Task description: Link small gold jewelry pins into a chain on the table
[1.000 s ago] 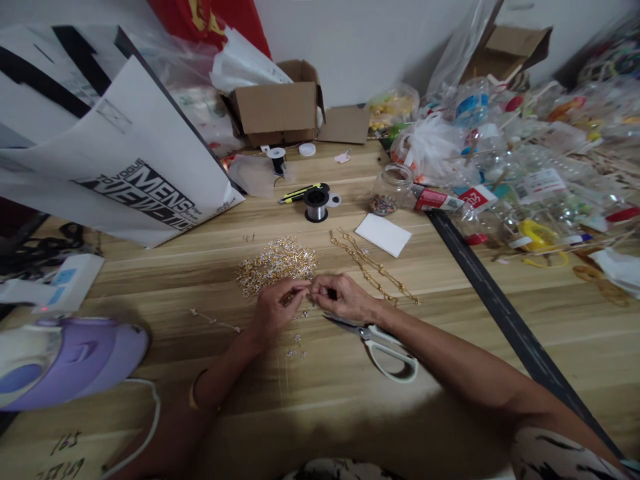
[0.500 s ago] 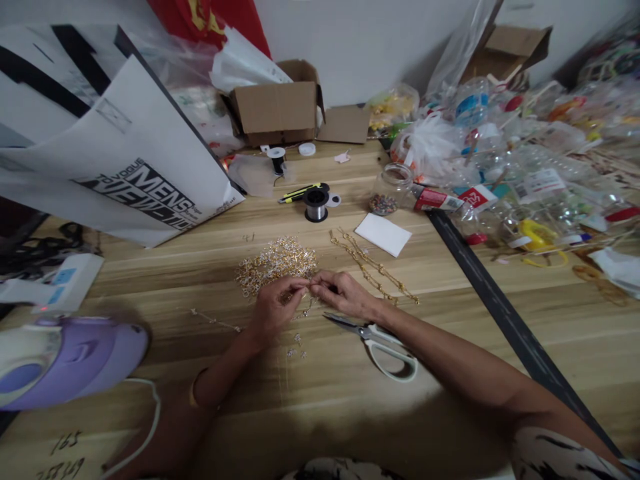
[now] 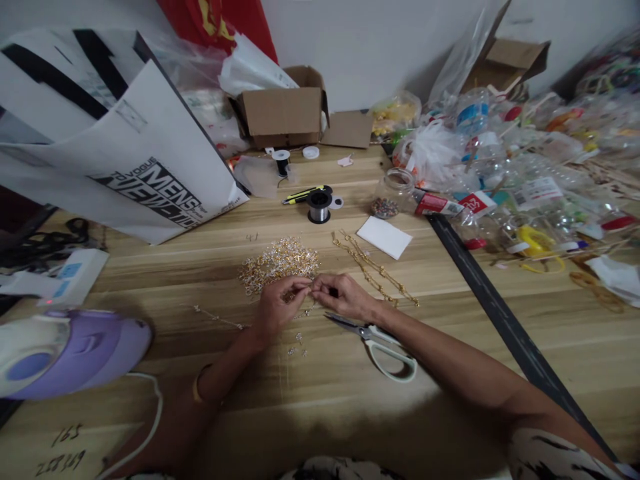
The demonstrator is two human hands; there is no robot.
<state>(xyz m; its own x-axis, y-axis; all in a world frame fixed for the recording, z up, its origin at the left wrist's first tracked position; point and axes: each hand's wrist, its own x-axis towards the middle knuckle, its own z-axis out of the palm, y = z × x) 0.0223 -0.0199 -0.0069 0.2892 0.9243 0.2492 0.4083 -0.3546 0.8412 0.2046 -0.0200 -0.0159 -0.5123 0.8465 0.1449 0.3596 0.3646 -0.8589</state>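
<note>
My left hand (image 3: 281,301) and my right hand (image 3: 343,295) meet fingertip to fingertip over the table, both closed in a pinch. A thin silvery beaded strand (image 3: 217,317) trails out on the left, and a short beaded length shows just below the pinching fingers. Exactly what sits between the fingertips is too small to see. Right behind my left hand lies a heap of gold and silver beads (image 3: 280,260). A few loose clear beads (image 3: 299,340) lie in front of the hands. Scissors (image 3: 383,345) with pale handles rest beside my right wrist, their blades slightly apart.
Gold beaded chains (image 3: 373,270), a white card (image 3: 385,237), a wire spool (image 3: 319,205), a cutter knife (image 3: 303,195) and a bead jar (image 3: 393,193) stand or lie farther back. A purple iron (image 3: 95,350) is at left. Plastic bottles (image 3: 530,187) crowd the right.
The whole view has shifted slightly. Both hands keep pinching at the same spot, with only a small change in the fingers. The surrounding objects stay put.
</note>
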